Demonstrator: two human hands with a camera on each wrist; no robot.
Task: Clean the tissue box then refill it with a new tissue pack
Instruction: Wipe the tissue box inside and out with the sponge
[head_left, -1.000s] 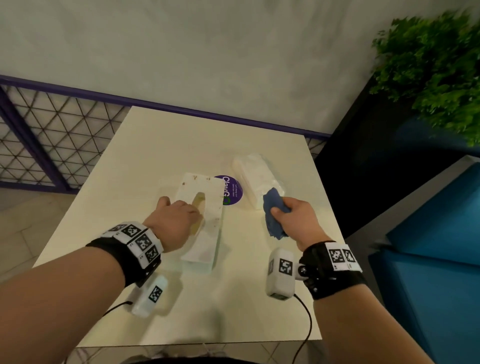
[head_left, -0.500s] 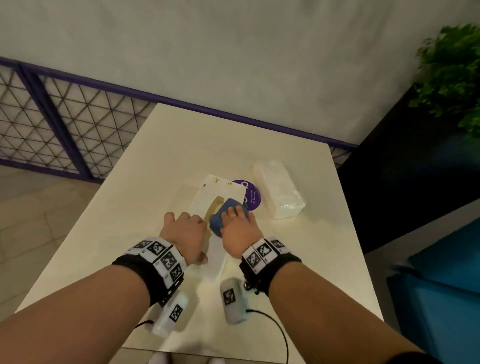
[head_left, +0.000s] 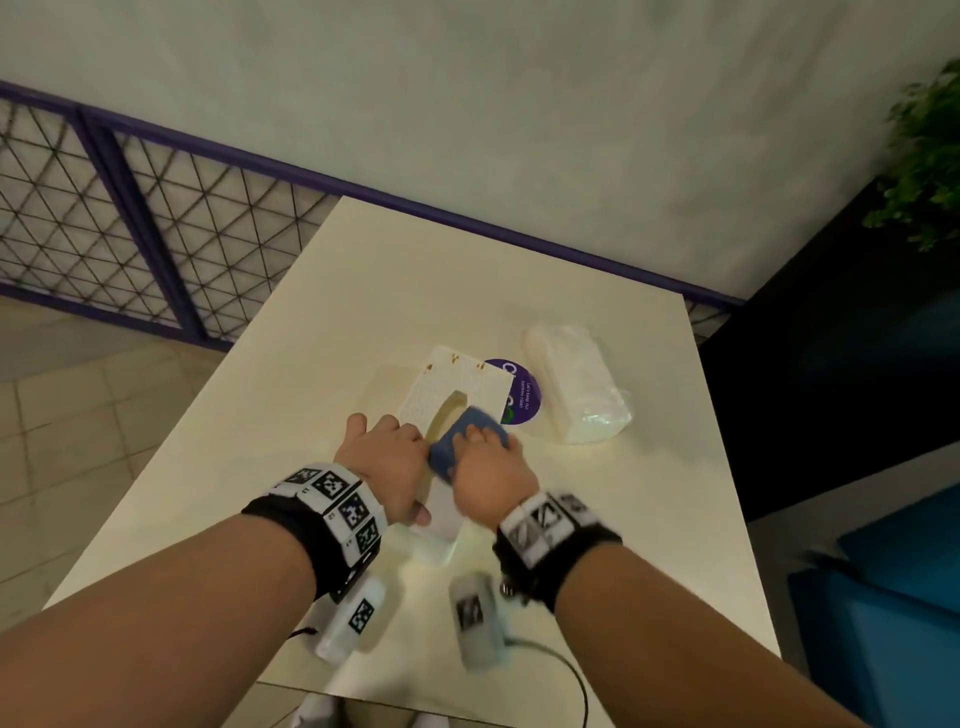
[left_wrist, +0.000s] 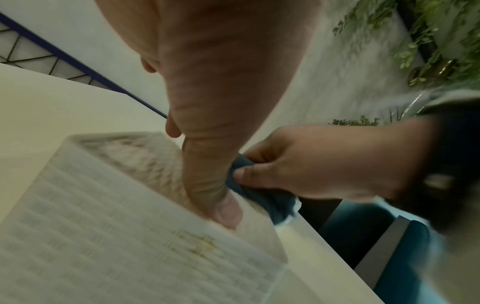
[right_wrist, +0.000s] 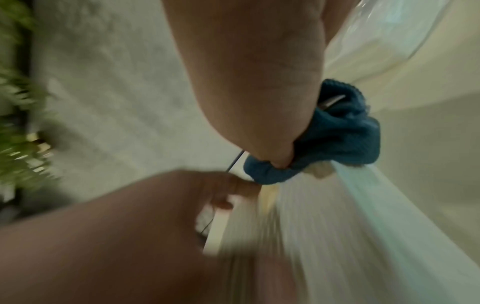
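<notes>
A white tissue box (head_left: 460, 387) with an oval slot lies on the cream table (head_left: 415, 270). My left hand (head_left: 384, 467) holds its near left side, with the thumb (left_wrist: 221, 205) pressed on the box (left_wrist: 103, 226) top. My right hand (head_left: 491, 473) grips a bunched blue cloth (head_left: 462, 441) and presses it on the box top beside the slot. The cloth (right_wrist: 337, 139) shows clearly in the right wrist view, against the blurred box (right_wrist: 324, 226). A new tissue pack (head_left: 576, 384) in clear wrap lies to the right of the box.
A round purple sticker (head_left: 522, 389) sits on the table between box and pack. A purple-framed mesh railing (head_left: 130, 208) runs behind and left. A dark wall with a green plant (head_left: 924, 156) and a blue seat (head_left: 893, 597) stand to the right.
My right hand carried the blue cloth from beside the tissue pack over to the box and now rubs it on the top. The left hand stayed on the box.
</notes>
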